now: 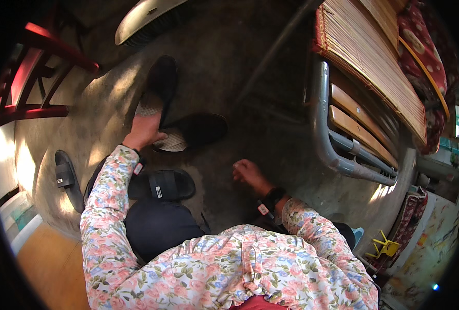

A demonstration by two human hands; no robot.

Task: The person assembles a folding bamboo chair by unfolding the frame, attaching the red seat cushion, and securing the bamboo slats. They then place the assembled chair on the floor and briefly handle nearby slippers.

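Note:
Two dark slip-on shoes, one pointing away (163, 77) and the other to the right (201, 129), are on the floor with pale woven-looking insoles at their heels. My left hand (145, 130) is at the heel of the far shoe, its fingers closed there and partly hidden. Its thumb lies close to the heel of the other shoe. Over the floor on the right, my right hand (249, 174) has loosely curled fingers, and nothing shows in it. Nearest to my left forearm are a black slide sandal (162, 185) and another black slide sandal (67, 173) further left.
A red chair (43, 77) stands at the far left. Beyond the shoes is a pale curved object (147, 18). On the right stands a grey metal frame (325, 119) with wooden slats and a woven mat (374, 57). A small yellow stand (384, 247) is at lower right.

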